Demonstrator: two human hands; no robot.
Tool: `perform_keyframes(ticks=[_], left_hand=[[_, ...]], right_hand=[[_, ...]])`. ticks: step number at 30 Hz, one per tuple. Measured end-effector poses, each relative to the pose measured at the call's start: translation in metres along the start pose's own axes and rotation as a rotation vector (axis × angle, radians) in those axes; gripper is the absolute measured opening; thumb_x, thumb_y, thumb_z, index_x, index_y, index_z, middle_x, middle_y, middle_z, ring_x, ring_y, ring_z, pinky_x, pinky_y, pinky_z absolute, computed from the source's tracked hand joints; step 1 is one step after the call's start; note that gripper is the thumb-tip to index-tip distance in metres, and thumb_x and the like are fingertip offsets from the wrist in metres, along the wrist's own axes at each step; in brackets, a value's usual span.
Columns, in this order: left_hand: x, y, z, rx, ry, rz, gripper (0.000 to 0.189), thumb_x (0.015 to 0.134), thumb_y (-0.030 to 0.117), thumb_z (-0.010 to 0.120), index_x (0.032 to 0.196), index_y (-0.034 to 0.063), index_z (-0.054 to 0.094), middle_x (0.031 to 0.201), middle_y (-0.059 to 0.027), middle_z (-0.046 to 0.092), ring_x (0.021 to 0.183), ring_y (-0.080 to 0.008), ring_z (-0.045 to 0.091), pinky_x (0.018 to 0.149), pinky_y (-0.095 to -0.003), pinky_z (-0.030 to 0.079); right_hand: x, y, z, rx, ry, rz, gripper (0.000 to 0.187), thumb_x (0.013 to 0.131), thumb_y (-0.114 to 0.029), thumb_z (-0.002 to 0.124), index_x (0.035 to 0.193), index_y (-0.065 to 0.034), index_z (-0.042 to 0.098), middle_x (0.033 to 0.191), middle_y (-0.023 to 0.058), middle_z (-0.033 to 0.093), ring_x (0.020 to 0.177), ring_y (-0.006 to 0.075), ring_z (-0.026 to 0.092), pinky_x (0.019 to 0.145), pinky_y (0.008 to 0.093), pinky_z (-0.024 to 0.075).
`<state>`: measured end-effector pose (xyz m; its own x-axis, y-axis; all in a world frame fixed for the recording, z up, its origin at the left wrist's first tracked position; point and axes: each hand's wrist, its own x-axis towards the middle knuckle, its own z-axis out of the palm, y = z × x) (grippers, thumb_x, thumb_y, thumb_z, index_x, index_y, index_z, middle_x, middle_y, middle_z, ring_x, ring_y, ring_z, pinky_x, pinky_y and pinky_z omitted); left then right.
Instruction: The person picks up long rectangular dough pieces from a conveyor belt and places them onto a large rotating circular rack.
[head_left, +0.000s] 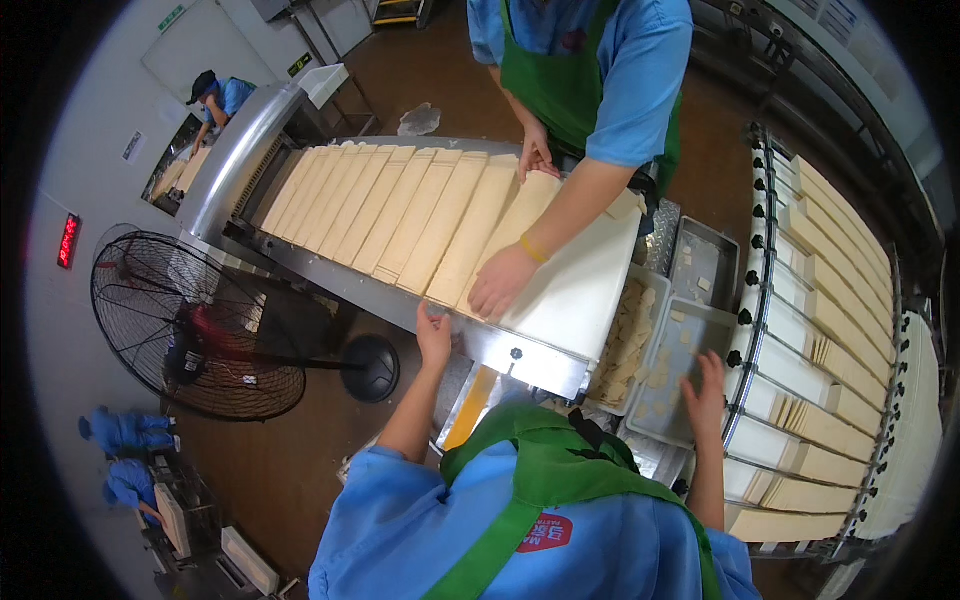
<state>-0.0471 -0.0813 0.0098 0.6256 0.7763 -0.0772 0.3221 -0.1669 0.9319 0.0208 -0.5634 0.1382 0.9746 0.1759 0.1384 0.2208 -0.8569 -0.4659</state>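
Observation:
At the near rail of a conveyor, my left hand (433, 335) has its fingertips by the end of a pale dough strip (457, 232); whether they touch it I cannot tell. More strips (375, 210) lie side by side along the belt, partly overlapping. My right hand (705, 397), fingers spread and holding nothing, hovers over the right side of a grey tray (682, 360) with a few dough scraps in it. Across the belt, a co-worker's one hand (501, 281) rests on the strip nearest the belt's bare end, and their other hand (536, 154) is at its far end.
Beside the grey tray stands a bin of dough pieces (626, 337), and a metal tray (705, 262) lies beyond. To my right a divided conveyor (780, 330) carries stacked dough sheets (840, 300). A black pedestal fan (199, 322) stands left; other people work farther off.

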Motion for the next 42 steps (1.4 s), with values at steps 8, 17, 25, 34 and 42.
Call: perform_keyframes(ticks=[8, 17, 25, 34, 42], left_hand=[[0.026, -0.007, 0.034, -0.332, -0.073, 0.05, 0.084, 0.071, -0.003, 0.069, 0.138, -0.0047, 0.017, 0.099, -0.0182, 0.056, 0.074, -0.018, 0.061, 0.06, -0.0261, 0.051], [0.043, 0.011, 0.046, -0.096, -0.198, 0.024, 0.08, 0.071, 0.006, 0.074, 0.134, -0.0026, 0.025, 0.095, -0.0177, 0.064, 0.079, -0.0237, 0.065, 0.071, -0.0309, 0.053], [0.046, 0.057, 0.039, -0.034, -0.377, -0.137, 0.088, 0.071, 0.005, 0.071, 0.14, -0.0045, 0.016, 0.111, -0.0241, 0.057, 0.093, -0.0269, 0.062, 0.077, -0.0326, 0.051], [0.06, 0.032, 0.036, 0.159, -0.461, 0.164, 0.096, 0.071, 0.017, 0.076, 0.14, -0.0067, 0.015, 0.103, -0.0313, 0.059, 0.09, -0.04, 0.061, 0.079, -0.0395, 0.05], [0.087, 0.078, 0.025, 0.729, -0.885, 0.356, 0.098, 0.067, 0.024, 0.079, 0.141, 0.0027, 0.018, 0.109, -0.0361, 0.05, 0.094, -0.0461, 0.057, 0.081, -0.0457, 0.048]], right_hand=[[0.107, -0.184, 0.052, 0.31, -0.634, -0.526, 0.045, 0.081, -0.018, 0.064, 0.123, -0.0059, 0.052, 0.117, 0.0172, 0.056, 0.109, 0.0348, 0.052, 0.094, 0.0391, 0.042], [0.278, -0.274, 0.188, 0.112, -0.408, -0.816, 0.064, 0.074, -0.015, 0.07, 0.128, 0.0045, 0.042, 0.138, 0.019, 0.038, 0.131, 0.0373, 0.031, 0.106, 0.0394, 0.0317], [0.406, -0.277, 0.304, -0.204, -0.472, -0.536, 0.059, 0.074, -0.021, 0.061, 0.124, 0.0037, 0.044, 0.132, 0.0201, 0.043, 0.13, 0.0365, 0.032, 0.104, 0.0442, 0.0319], [0.401, -0.277, 0.307, -0.245, -0.321, -0.329, 0.047, 0.069, -0.03, 0.067, 0.109, -0.0071, 0.056, 0.108, 0.0112, 0.055, 0.109, 0.0295, 0.046, 0.09, 0.0449, 0.04], [0.281, -0.108, 0.192, 0.145, -0.052, 0.244, 0.072, 0.063, -0.041, 0.08, 0.119, -0.0109, 0.045, 0.116, 0.0224, 0.053, 0.116, 0.0401, 0.045, 0.094, 0.0461, 0.0392]])
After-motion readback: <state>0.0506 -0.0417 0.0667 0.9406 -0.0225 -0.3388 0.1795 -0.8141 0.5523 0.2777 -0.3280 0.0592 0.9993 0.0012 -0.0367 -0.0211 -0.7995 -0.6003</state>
